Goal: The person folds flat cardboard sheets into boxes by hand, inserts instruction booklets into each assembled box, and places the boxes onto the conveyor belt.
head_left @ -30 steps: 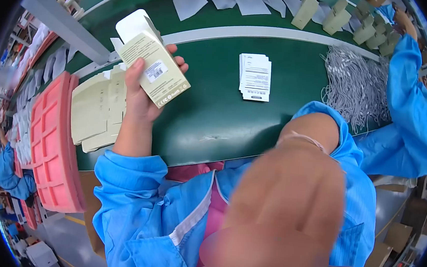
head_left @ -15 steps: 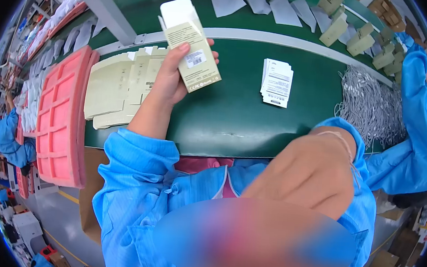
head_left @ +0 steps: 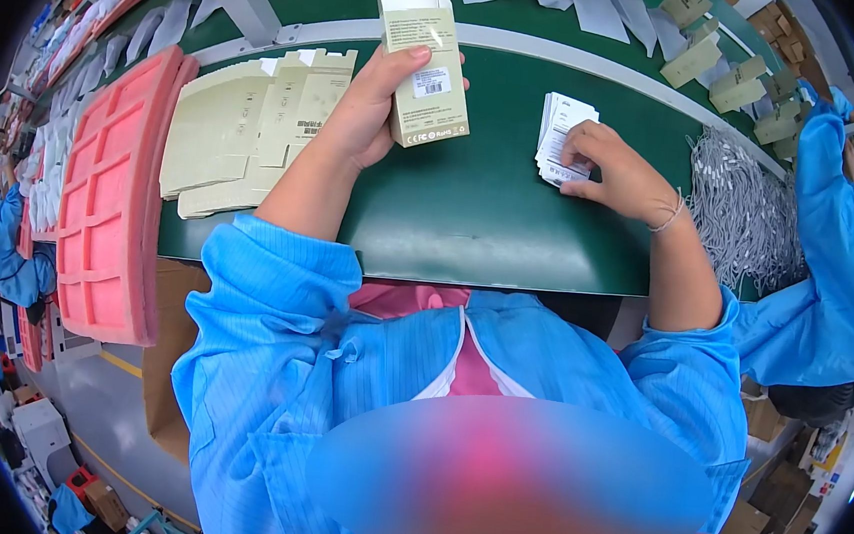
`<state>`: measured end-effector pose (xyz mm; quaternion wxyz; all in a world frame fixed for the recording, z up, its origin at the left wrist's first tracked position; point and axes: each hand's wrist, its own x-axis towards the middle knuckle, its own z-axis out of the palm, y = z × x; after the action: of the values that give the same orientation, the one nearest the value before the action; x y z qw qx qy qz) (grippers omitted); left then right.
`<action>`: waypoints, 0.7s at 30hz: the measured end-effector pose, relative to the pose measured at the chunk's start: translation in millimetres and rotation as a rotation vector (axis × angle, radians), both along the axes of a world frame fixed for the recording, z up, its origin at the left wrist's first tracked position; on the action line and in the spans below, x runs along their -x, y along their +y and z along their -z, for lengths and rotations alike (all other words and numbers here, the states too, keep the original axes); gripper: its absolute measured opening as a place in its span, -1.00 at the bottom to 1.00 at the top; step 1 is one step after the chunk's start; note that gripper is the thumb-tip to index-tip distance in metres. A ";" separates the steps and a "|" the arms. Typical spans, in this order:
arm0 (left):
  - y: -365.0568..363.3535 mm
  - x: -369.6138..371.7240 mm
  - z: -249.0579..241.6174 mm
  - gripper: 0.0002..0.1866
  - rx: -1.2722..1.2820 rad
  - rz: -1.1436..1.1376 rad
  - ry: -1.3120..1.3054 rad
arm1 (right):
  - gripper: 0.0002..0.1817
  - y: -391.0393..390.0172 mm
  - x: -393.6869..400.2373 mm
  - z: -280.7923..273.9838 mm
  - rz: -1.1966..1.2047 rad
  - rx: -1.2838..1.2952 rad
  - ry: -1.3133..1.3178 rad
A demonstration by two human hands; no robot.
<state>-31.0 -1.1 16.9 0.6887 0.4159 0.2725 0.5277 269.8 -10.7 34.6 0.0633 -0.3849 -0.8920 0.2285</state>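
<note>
Upright in my left hand [head_left: 375, 99] is a small pale green carton [head_left: 428, 81], its top flap raised and printed text and a barcode label facing me. The thumb presses its front and the fingers wrap behind. On the green table, my right hand [head_left: 605, 166] has its fingers curled over a small stack of printed white leaflets [head_left: 560, 127]. Its thumb sits at the stack's near corner, and the fingertips are partly hidden.
Flattened cartons [head_left: 219, 130] lie left of my left hand, beside stacked pink trays [head_left: 116, 202]. Grey cords [head_left: 743, 207] are heaped at the right, near another person's blue sleeve [head_left: 822, 188]. Beyond the metal rail [head_left: 525, 42] are white pouches [head_left: 598, 9] and upright cartons [head_left: 692, 59].
My right hand has moved from close to my chest out to the leaflet stack. The left hand still holds the carton, which appears slightly higher and further right in view.
</note>
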 end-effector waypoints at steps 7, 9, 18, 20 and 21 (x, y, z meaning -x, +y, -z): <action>-1.2 1.3 1.0 -0.24 -0.030 0.128 0.188 | -0.88 20.5 16.5 -39.3 0.156 -0.317 0.688; -4.4 1.8 0.0 -0.15 -0.057 0.273 0.333 | -0.86 27.7 25.3 -58.6 0.116 -0.322 0.675; -9.5 3.6 -6.3 -0.01 -0.080 0.460 0.360 | -0.81 49.9 80.0 -49.7 -0.038 -0.327 0.635; -11.9 0.5 -13.5 0.00 -0.079 0.341 0.365 | -0.81 44.5 85.7 -50.4 -0.023 -0.375 0.666; -12.3 -0.2 -15.5 0.00 -0.081 0.282 0.366 | -0.81 38.3 89.3 -55.7 -0.015 -0.433 0.658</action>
<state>-30.8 -13.4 32.5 0.6775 0.5658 0.3109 0.3525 180.5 27.6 90.2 0.4239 -0.2622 -0.8545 0.1465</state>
